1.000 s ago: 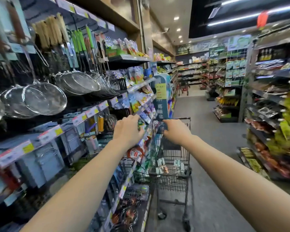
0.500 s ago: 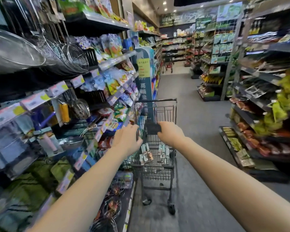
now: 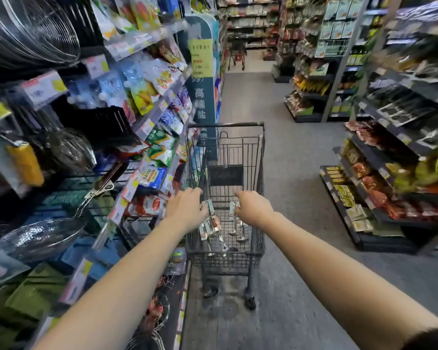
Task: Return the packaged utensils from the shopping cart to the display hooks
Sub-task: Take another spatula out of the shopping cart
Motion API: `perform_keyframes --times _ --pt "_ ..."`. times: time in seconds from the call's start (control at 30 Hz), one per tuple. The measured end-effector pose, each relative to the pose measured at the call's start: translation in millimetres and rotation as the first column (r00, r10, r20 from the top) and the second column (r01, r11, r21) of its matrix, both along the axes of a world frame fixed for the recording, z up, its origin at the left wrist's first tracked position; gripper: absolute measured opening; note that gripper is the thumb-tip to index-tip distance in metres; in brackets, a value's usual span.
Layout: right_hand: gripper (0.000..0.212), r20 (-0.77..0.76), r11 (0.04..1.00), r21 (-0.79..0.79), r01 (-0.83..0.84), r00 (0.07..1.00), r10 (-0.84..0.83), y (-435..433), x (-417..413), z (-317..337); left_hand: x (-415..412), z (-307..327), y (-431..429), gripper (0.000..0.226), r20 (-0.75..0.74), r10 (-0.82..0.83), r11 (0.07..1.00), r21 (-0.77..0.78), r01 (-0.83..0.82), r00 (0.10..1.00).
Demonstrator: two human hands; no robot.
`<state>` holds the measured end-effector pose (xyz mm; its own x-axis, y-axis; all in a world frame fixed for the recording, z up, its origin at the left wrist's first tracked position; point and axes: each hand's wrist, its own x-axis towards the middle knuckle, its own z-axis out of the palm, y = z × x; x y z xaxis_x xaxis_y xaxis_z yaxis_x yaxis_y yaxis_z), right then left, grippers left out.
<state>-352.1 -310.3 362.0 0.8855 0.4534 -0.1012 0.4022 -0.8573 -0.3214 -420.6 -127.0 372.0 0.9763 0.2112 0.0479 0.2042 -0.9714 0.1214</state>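
A black wire shopping cart (image 3: 261, 157) stands in the aisle straight ahead of me. Both my arms reach into its basket. My left hand (image 3: 186, 210) is closed on a bundle of packaged utensils (image 3: 211, 224), carded packs that slant down from my fingers. My right hand (image 3: 254, 208) grips the card top of another utensil pack (image 3: 234, 206), whose metal spoons (image 3: 239, 232) hang below it over the basket floor. The display rack with hung strainers (image 3: 33, 31) and other carded kitchen tools (image 3: 25, 161) is on my left, above and behind the hands.
Snack shelves (image 3: 159, 147) run close along the cart's left side. A blue promotional pillar (image 3: 203, 79) stands just beyond the cart. Low shelves of packaged food (image 3: 364, 198) line the right side. Grey aisle floor (image 3: 283, 137) stretches ahead to a distant red cart (image 3: 237, 55).
My view has tipped downward and closer to the cart. Both hands moved from the handle bar down into the basket and closed on utensil packs.
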Motion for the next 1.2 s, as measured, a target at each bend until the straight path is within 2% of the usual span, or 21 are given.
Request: perform_keyframes --times 0.3,0.53,0.67,0.77,0.9,1.2 --pt "0.045 -0.139 0.999 -0.035 -0.026 0.990 0.021 16 119 -86 110 -68 13 0.045 -0.143 0.040 0.999 -0.013 -0.042 0.989" --pt "0.034 -0.234 0.990 -0.107 -0.091 0.970 0.064 25 215 -141 197 -116 14 0.052 -0.273 0.097 0.993 -0.036 -0.111 0.957" --pt "0.037 -0.290 0.984 -0.129 -0.124 0.954 0.082 37 251 -166 227 -144 17 0.048 -0.337 0.106 0.990 -0.052 -0.131 0.936" --pt "0.045 -0.340 0.980 -0.147 -0.135 0.937 0.078 48 267 -188 241 -167 24 0.053 -0.396 0.098 0.987 -0.078 -0.140 0.913" --pt "0.034 -0.414 0.969 -0.182 -0.167 0.907 0.079 64 284 -217 259 -203 41 0.051 -0.445 0.112 0.979 -0.102 -0.174 0.889" --pt "0.056 -0.532 0.970 -0.208 -0.129 0.847 -0.001 95 316 -282 295 -273 76 0.048 -0.545 0.081 0.976 -0.125 -0.176 0.834"
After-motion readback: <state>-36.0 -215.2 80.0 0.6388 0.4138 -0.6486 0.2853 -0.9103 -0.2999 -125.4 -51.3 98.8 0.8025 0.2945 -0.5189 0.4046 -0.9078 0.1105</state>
